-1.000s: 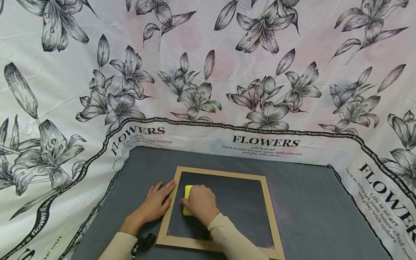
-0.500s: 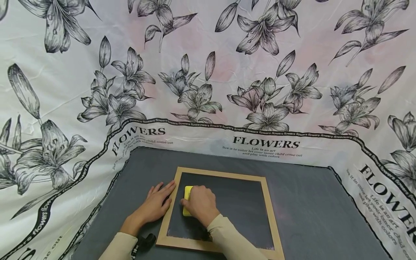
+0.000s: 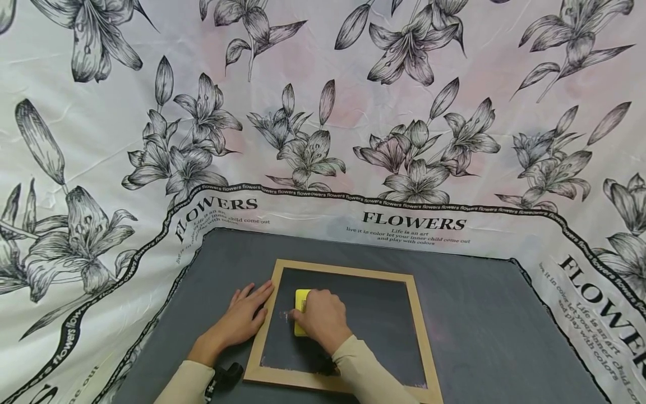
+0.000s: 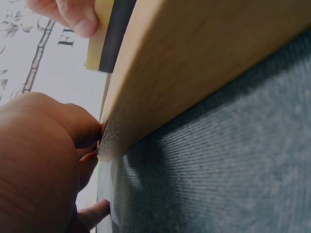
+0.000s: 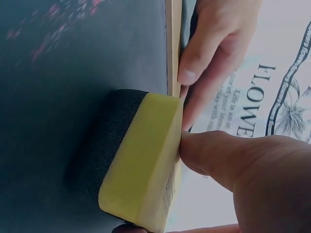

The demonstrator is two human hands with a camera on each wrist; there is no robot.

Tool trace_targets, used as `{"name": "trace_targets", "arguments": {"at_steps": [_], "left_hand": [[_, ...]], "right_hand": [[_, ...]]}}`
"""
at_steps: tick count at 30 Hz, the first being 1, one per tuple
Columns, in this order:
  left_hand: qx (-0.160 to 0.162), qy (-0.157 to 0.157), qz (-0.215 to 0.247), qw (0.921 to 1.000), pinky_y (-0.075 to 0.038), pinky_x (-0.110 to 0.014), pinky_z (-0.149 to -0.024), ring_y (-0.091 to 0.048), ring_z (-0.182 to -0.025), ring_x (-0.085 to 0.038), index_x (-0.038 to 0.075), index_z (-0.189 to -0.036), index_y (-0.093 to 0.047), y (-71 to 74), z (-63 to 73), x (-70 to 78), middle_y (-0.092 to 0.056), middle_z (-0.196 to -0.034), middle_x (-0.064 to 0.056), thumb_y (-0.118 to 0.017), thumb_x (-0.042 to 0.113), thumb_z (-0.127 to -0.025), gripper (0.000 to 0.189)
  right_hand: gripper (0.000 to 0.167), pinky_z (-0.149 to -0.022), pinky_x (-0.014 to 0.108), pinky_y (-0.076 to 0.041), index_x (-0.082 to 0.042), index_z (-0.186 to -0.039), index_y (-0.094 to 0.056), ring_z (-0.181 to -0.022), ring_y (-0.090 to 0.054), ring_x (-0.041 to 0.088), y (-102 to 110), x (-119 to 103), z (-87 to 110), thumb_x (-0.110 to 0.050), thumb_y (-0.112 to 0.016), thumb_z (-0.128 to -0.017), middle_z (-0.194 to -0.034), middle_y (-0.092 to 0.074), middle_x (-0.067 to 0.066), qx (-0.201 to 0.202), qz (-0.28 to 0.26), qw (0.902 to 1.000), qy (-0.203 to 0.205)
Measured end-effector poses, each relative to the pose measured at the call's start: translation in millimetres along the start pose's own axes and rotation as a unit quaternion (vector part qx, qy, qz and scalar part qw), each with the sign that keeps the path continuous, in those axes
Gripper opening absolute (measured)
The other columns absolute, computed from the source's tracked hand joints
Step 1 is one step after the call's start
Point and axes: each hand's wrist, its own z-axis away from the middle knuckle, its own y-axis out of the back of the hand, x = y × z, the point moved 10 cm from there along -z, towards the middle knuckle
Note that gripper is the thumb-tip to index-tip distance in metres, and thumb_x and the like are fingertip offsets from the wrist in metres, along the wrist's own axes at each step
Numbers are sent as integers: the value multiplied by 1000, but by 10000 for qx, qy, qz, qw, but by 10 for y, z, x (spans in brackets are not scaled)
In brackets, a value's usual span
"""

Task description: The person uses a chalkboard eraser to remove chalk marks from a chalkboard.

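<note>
A chalkboard (image 3: 373,314) in a light wooden frame (image 3: 420,331) lies flat. My right hand (image 3: 325,320) grips a yellow chalkboard eraser (image 3: 300,325) by its sides. In the right wrist view the black felt (image 5: 104,131) of the eraser faces the board, thumb on one side; most of the other fingers are hidden. Faint pinkish chalk marks (image 3: 285,315) show left of the eraser. My left hand (image 3: 242,317) rests at the frame's left side, fingertips touching the wood and fingers fairly straight. The left wrist view shows it against the frame's outer edge (image 4: 131,107).
A dark grey cloth surface (image 3: 484,331) lies under the board. Behind and on both sides hangs white fabric (image 3: 303,224) printed with lilies and lettering. A black wrist strap piece (image 3: 229,376) sits by the left wrist. Chalk dust lines the frame's lower edge.
My right hand has slid the eraser a little to the right over the board, and chalk marks now show to its left. The left hand has stayed at the frame.
</note>
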Motion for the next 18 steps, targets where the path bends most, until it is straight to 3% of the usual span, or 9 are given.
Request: {"name": "trace_targets", "arguments": {"at_steps": [7, 18], "left_hand": [[0, -20, 10, 10000, -15, -82, -126, -29, -162, -56, 6, -167, -46, 4, 2, 4, -39, -177, -10, -59, 13, -111, 58], [-17, -97, 2, 10000, -15, -82, -126, -28, -162, -56, 7, -168, -44, -23, 6, -13, -38, -178, -9, -58, 14, -112, 59]], "right_hand": [[58, -61, 39, -58, -2, -106, -77, -66, -60, 21, 42, 156, 18, -57, -87, -89, -78, -65, 5, 5, 91, 9999, -131], [52, -54, 37, -52, -6, -97, -74, -62, -57, 21, 104, 416, 56, -56, -87, -89, -73, -60, 3, 25, 107, 9994, -320]]}}
